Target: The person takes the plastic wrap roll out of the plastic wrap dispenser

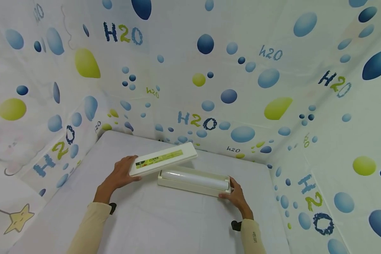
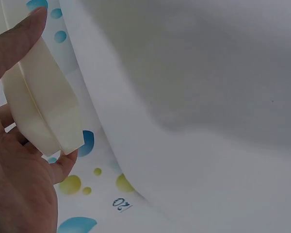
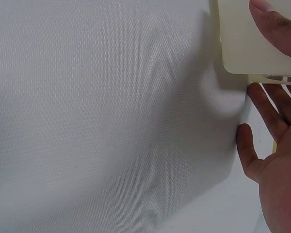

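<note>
My left hand grips the left end of a long white lid with a yellow-green label, raised and tilted up to the right. In the left wrist view the lid's cream hollow side lies between thumb and fingers. A cream dispenser box rests on the table, holding a roll of clear cling film. My right hand holds the box's right end, thumb at the front and fingers behind. The right wrist view shows the thumb on the box's end. The lid's right part overlaps the box's back left corner.
A white cloth covers the table. Pale curtains printed with blue and green drops enclose its back and both sides. Dark bands sit at both wrists, beside cream sleeves.
</note>
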Demonstrator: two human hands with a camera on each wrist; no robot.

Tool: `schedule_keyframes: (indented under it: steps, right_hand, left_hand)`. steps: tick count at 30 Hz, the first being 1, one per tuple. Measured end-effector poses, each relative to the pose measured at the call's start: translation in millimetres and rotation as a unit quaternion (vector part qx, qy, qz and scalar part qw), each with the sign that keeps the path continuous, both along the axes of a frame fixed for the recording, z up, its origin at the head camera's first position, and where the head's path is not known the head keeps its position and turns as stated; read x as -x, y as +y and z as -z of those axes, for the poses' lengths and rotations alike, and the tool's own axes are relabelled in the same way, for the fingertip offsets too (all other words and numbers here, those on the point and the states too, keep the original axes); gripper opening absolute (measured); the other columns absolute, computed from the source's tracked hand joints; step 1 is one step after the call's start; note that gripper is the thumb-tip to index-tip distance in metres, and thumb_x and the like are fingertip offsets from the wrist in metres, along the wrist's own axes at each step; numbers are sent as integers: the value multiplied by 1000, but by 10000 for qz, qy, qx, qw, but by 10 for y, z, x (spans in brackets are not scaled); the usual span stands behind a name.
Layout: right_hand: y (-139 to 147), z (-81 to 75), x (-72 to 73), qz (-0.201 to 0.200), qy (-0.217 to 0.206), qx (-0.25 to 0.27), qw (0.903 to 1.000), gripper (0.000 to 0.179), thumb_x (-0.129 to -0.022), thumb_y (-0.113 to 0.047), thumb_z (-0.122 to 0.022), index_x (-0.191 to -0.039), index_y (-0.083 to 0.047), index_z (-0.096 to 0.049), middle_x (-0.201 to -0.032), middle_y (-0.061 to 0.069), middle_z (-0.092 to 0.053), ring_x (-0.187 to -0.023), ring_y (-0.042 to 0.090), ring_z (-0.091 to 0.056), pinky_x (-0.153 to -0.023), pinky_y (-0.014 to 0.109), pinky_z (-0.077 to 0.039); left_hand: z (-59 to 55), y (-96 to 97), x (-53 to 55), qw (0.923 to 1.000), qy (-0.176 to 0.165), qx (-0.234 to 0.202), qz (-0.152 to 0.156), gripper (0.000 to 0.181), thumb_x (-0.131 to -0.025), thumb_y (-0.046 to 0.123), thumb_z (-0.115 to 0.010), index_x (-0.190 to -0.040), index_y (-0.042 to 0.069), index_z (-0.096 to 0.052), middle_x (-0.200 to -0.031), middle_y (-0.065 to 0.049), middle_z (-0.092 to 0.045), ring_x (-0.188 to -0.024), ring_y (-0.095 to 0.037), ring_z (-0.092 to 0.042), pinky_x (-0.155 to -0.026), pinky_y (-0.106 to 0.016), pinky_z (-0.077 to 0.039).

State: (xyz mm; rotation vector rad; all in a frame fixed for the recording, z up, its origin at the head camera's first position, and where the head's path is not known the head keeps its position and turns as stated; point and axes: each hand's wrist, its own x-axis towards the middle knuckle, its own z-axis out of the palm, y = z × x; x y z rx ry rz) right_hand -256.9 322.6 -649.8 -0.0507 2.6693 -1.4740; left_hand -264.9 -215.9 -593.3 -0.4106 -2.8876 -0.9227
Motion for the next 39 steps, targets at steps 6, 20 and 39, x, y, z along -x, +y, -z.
schedule_keyframes:
  steps: [6, 20, 39]
  right_hand:
    - [-5, -8, -10, -16, 41, 104, 9999, 101, -78, -6, -97, -163, 1, -43, -157, 28, -59, -144, 48, -56, -122, 71, -39]
    - [-11, 40, 36, -45, 64, 59, 10000, 100, -79, -8, -96, -163, 1, -43, -156, 27, -60, -143, 47, -57, -120, 69, -43]
    - [1, 40, 26, -20, 72, 3, 10000, 101, -79, -6, -96, -163, 3, -40, -158, 29, -58, -145, 49, -56, -119, 70, -44]
  left_hand:
    - [31, -92, -36, 9999, -58, -62, -92, 96, -85, 28, -95, -157, -10, -44, -155, -36, -54, -141, -53, -50, -111, -72, -35]
    - [113, -320, -117, 9993, -70, -2, -357, 95, -86, 28, -95, -157, -10, -45, -152, -37, -55, -136, -53, -51, -109, -73, -36]
    - [201, -623, -377, 9975, -188, 105, -673, 99, -84, 30, -95, -156, -12, -42, -150, -40, -51, -134, -57, -49, -103, -75, -36]
